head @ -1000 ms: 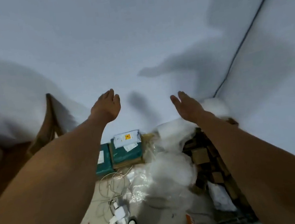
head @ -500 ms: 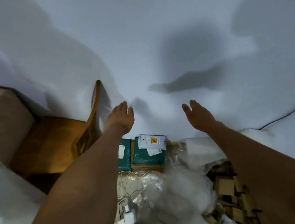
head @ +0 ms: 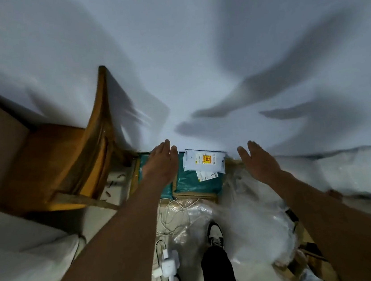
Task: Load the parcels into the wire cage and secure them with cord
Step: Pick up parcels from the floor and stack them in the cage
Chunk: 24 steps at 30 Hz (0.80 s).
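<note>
I have two hands out in front of me, both reaching toward the white wall (head: 191, 46). My left hand (head: 159, 164) has its fingers straight and close together, palm down, holding nothing; it sits in front of the left edge of the parcels. My right hand (head: 259, 161) is likewise flat, fingers extended with the thumb spread a little, and it carries nothing.

Between the two hands, on the floor against the wall, I count two teal parcels: the right teal parcel (head: 196, 183) with a label on it, and the left teal parcel (head: 144, 166), mostly covered by my left hand and forearm. One white mailer bag (head: 203, 161) with a yellow and red sticker lies on top of the right teal parcel.

One wooden chair (head: 70, 159) stands to the left, its back near the wall. On the floor I see a tangle of white cables (head: 175, 214) and one white charger block (head: 168, 265) below it. Crumpled clear plastic wrap (head: 248, 226) spreads under my right forearm. One shoe (head: 214, 234) and a dark trouser leg (head: 219, 274) show at the bottom. Brown cardboard pieces (head: 307, 242) lie at lower right; I cannot count them. I cannot make out a wire cage anywhere here.
</note>
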Available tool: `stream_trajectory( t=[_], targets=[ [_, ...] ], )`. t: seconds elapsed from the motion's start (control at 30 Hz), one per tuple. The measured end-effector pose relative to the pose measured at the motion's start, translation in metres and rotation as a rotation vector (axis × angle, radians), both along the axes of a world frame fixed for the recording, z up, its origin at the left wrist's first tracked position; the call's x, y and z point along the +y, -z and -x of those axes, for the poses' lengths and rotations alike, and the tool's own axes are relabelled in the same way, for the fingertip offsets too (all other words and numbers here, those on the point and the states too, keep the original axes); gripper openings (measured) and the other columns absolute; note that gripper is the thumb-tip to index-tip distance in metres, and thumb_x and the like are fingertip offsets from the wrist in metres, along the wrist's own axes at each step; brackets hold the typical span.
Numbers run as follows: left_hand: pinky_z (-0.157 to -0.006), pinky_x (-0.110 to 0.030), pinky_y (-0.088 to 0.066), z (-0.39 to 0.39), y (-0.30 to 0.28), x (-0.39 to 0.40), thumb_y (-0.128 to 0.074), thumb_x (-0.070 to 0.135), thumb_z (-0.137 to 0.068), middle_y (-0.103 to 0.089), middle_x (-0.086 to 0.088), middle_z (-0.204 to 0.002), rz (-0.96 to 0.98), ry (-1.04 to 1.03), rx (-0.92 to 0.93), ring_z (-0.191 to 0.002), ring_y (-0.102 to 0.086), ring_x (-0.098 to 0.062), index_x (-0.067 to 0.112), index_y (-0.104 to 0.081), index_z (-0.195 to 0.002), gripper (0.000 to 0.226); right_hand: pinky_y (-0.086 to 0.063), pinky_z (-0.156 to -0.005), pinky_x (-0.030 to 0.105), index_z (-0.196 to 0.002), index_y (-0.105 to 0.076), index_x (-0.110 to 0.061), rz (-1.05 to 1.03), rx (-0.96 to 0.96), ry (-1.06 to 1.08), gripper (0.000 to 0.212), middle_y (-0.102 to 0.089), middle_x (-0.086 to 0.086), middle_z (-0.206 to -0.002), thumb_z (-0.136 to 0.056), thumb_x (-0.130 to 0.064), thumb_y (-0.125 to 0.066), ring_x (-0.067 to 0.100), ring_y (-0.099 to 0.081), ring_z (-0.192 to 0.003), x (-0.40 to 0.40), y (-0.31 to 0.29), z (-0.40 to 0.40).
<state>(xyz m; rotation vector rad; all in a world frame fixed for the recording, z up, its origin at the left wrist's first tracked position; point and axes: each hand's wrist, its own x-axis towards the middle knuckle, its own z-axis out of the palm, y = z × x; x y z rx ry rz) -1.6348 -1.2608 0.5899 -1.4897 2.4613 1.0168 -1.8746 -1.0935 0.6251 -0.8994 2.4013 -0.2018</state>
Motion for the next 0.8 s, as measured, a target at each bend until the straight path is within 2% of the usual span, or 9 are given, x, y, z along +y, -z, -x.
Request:
stream_trajectory(
  t=[0.1, 0.17, 0.27, 0.33, 0.4, 0.5, 0.57, 0.7, 0.8],
  targets=[
    [-0.122, -0.052, -0.026, 0.012, 0.063, 0.009, -0.014, 0.048, -0.106, -0.027, -0.006, -0.167, -0.044, -0.079, 0.014, -0.152, -0.028, -0.03, 0.018, -0.029, -0.157, 0.061, -0.032, -0.116, 0.048, -0.152, -0.035, -0.005, -0.009, -0.04, -0.052, 0.057, -0.039, 0.02, -0.156, -0.108, -0.04, -0.033, 0.037, -0.039, -0.142, -0.007, 0.062, 0.02],
    [-0.118, -0.052, -0.032, 0.036, 0.128, 0.009, -0.013, 0.054, -0.104, -0.036, -0.012, -0.161, -0.141, -0.209, 0.021, -0.146, -0.038, -0.033, 0.015, -0.034, -0.155, 0.068, -0.037, -0.109, 0.042, -0.145, -0.046, -0.005, 0.017, -0.06, -0.103, 0.046, -0.05, 0.022, -0.147, -0.109, -0.031, -0.035, 0.037, -0.048, -0.133, -0.014, 0.124, 0.042],
    [-0.105, -0.038, -0.04, 0.067, 0.211, 0.011, -0.024, 0.035, -0.11, -0.049, -0.02, -0.148, -0.29, -0.448, 0.046, -0.134, -0.049, -0.037, 0.004, -0.042, -0.146, 0.051, -0.052, -0.095, 0.041, -0.135, -0.053, -0.015, 0.017, -0.15, -0.052, 0.046, -0.064, 0.016, -0.129, -0.106, -0.046, -0.035, 0.032, -0.064, -0.113, -0.015, 0.215, 0.066],
    [-0.102, -0.039, -0.039, 0.093, 0.26, 0.015, -0.026, 0.03, -0.11, -0.05, -0.025, -0.144, -0.393, -0.669, 0.07, -0.129, -0.051, -0.039, 0.0, -0.045, -0.142, 0.048, -0.049, -0.099, 0.042, -0.143, -0.046, -0.011, -0.065, -0.196, 0.018, 0.058, -0.059, 0.019, -0.138, -0.105, -0.053, -0.034, 0.036, -0.06, -0.122, -0.014, 0.274, 0.085],
    [-0.11, -0.045, -0.038, 0.113, 0.298, 0.02, -0.027, 0.034, -0.11, -0.046, -0.024, -0.149, -0.486, -0.809, 0.087, -0.132, -0.048, -0.039, 0.003, -0.04, -0.149, 0.052, -0.041, -0.104, 0.039, -0.151, -0.037, -0.008, -0.117, -0.245, 0.075, 0.065, -0.048, 0.019, -0.151, -0.104, -0.053, -0.037, 0.036, -0.051, -0.135, -0.014, 0.324, 0.097],
    [-0.116, -0.048, -0.033, 0.144, 0.352, 0.018, -0.028, 0.038, -0.11, -0.037, -0.018, -0.159, -0.528, -0.805, 0.129, -0.141, -0.041, -0.036, 0.011, -0.032, -0.157, 0.054, -0.027, -0.118, 0.036, -0.158, -0.019, -0.003, -0.138, -0.325, 0.156, 0.077, -0.026, 0.019, -0.164, -0.104, -0.052, -0.042, 0.033, -0.03, -0.15, -0.022, 0.394, 0.117],
    [-0.119, -0.051, -0.03, 0.162, 0.38, 0.007, -0.028, 0.04, -0.11, -0.032, -0.017, -0.163, -0.536, -0.757, 0.121, -0.146, -0.036, -0.036, 0.011, -0.027, -0.159, 0.057, -0.024, -0.123, 0.041, -0.16, -0.011, -0.004, -0.124, -0.353, 0.201, 0.082, -0.018, 0.017, -0.167, -0.103, -0.053, -0.043, 0.033, -0.023, -0.153, -0.032, 0.435, 0.131],
    [-0.122, -0.051, -0.027, 0.183, 0.437, -0.021, -0.03, 0.047, -0.109, -0.022, -0.012, -0.168, -0.511, -0.696, 0.111, -0.151, -0.029, -0.033, 0.016, -0.019, -0.162, 0.062, -0.035, -0.117, 0.048, -0.162, -0.005, -0.013, 0.013, -0.459, 0.343, 0.089, -0.018, 0.015, -0.168, -0.099, -0.051, -0.054, 0.039, -0.031, -0.148, -0.066, 0.498, 0.15],
    [-0.121, -0.055, -0.026, 0.187, 0.469, -0.038, -0.033, 0.048, -0.108, -0.012, -0.01, -0.171, -0.513, -0.674, 0.092, -0.152, -0.025, -0.037, 0.024, -0.006, -0.164, 0.067, -0.047, -0.098, 0.041, -0.155, -0.023, -0.015, 0.069, -0.575, 0.453, 0.076, -0.036, 0.016, -0.159, -0.096, -0.039, -0.064, 0.035, -0.05, -0.133, -0.083, 0.531, 0.156]
  ],
)
